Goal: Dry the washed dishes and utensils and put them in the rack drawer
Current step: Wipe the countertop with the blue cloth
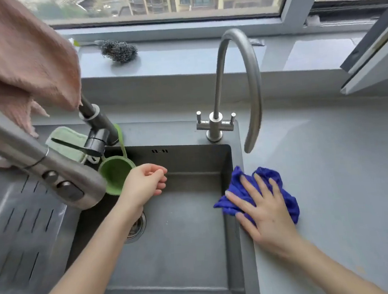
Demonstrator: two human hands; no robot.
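Observation:
A crumpled blue cloth (269,175) lies on the grey counter right at the sink's right rim. My right hand (264,208) presses flat on it with straight, spread fingers. My left hand (145,180) hovers over the dark grey sink (185,241), fingers loosely curled and holding nothing. It is just right of a green cup-shaped strainer (114,175) hanging at the sink's back left. No dishes or utensils show in the basin.
A pull-out tap head (57,180) reaches in from the left, with a pink towel (16,57) draped above it. A curved tap (241,84) stands behind the sink. Slotted drain tray (19,220) on the left, steel scourer (119,50) on the sill, drain (136,227) in the basin.

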